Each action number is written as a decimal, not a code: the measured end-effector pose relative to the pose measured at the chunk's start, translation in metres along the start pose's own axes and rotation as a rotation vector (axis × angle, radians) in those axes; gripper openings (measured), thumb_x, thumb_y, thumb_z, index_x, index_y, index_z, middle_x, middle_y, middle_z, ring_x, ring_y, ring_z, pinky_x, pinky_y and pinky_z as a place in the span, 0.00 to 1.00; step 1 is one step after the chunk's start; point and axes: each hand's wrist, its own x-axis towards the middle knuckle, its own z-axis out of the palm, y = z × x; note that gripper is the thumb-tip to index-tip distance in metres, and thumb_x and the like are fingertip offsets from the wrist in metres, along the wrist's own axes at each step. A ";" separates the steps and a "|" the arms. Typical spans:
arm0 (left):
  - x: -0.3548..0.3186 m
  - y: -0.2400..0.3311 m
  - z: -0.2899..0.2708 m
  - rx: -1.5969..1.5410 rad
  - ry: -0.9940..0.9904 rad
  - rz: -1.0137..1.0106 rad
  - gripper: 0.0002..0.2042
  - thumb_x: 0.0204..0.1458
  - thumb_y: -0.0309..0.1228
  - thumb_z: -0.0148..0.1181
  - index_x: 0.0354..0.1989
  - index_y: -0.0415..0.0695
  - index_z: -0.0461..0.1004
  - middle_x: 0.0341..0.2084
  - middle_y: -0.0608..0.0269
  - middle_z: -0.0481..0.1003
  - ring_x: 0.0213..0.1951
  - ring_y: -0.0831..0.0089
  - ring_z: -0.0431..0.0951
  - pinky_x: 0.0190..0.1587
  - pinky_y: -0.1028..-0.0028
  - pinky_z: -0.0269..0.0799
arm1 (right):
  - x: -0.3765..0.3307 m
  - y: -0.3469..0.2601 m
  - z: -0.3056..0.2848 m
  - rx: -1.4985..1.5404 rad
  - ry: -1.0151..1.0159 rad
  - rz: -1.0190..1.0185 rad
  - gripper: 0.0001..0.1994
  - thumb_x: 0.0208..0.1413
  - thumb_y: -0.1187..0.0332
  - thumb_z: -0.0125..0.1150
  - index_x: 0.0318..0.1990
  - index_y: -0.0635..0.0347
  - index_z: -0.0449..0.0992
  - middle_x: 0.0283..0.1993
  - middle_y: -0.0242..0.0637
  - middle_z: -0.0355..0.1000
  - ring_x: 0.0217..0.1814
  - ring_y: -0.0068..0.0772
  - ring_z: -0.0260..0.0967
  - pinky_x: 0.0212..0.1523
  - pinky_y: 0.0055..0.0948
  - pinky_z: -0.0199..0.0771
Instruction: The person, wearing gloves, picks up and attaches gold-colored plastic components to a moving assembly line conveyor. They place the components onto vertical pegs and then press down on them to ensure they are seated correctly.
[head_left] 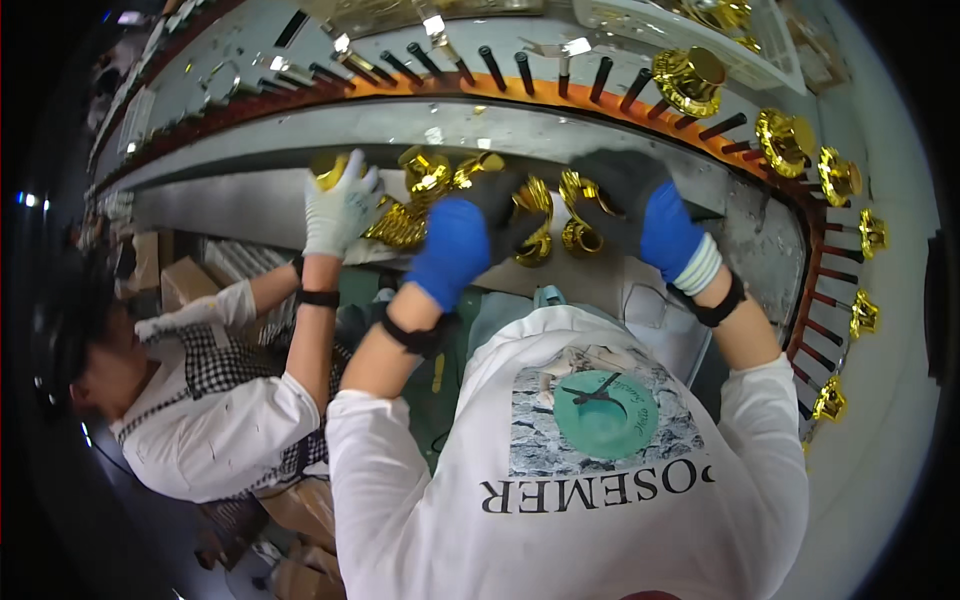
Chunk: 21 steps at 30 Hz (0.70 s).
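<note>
My left hand (462, 235), in a blue and black glove, is closed around a shiny gold part (535, 215) with a flared, wavy rim. A second gold part of like look (583, 222) is in my right hand (640, 210), gloved the same way. The two parts stand side by side with a small gap, over the pale work ledge (560, 268). Dark glove fingers hide much of each part. Left of my left hand lies a small heap of gold parts (428, 172).
A curved orange track (540, 95) with several upright black pegs runs behind my hands; gold cups (690, 82) sit on some at the right. A white bin (770, 45) stands at the back. At left, a co-worker's white-gloved hand (340, 208) touches a gold part. Cardboard boxes (185, 283) lie below.
</note>
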 end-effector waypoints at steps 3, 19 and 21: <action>-0.051 -0.086 0.093 0.012 0.106 0.028 0.24 0.56 0.47 0.72 0.56 0.44 0.81 0.44 0.48 0.83 0.41 0.46 0.84 0.44 0.55 0.81 | -0.073 0.034 0.084 0.243 -0.146 0.375 0.21 0.61 0.64 0.70 0.60 0.61 0.80 0.51 0.54 0.82 0.50 0.62 0.81 0.52 0.46 0.82; 0.054 -0.039 0.038 0.046 0.620 0.457 0.14 0.49 0.36 0.65 0.41 0.44 0.84 0.27 0.52 0.83 0.30 0.51 0.84 0.36 0.54 0.78 | 0.023 -0.025 -0.004 -0.603 0.433 -0.071 0.29 0.65 0.65 0.71 0.71 0.65 0.73 0.72 0.57 0.71 0.73 0.64 0.68 0.72 0.53 0.67; 0.098 -0.017 -0.026 0.218 0.584 0.273 0.20 0.52 0.55 0.65 0.30 0.49 0.86 0.27 0.53 0.83 0.35 0.53 0.85 0.37 0.52 0.77 | 0.068 -0.012 -0.037 -0.655 0.507 -0.058 0.29 0.65 0.60 0.70 0.71 0.58 0.75 0.75 0.58 0.66 0.74 0.64 0.66 0.72 0.56 0.66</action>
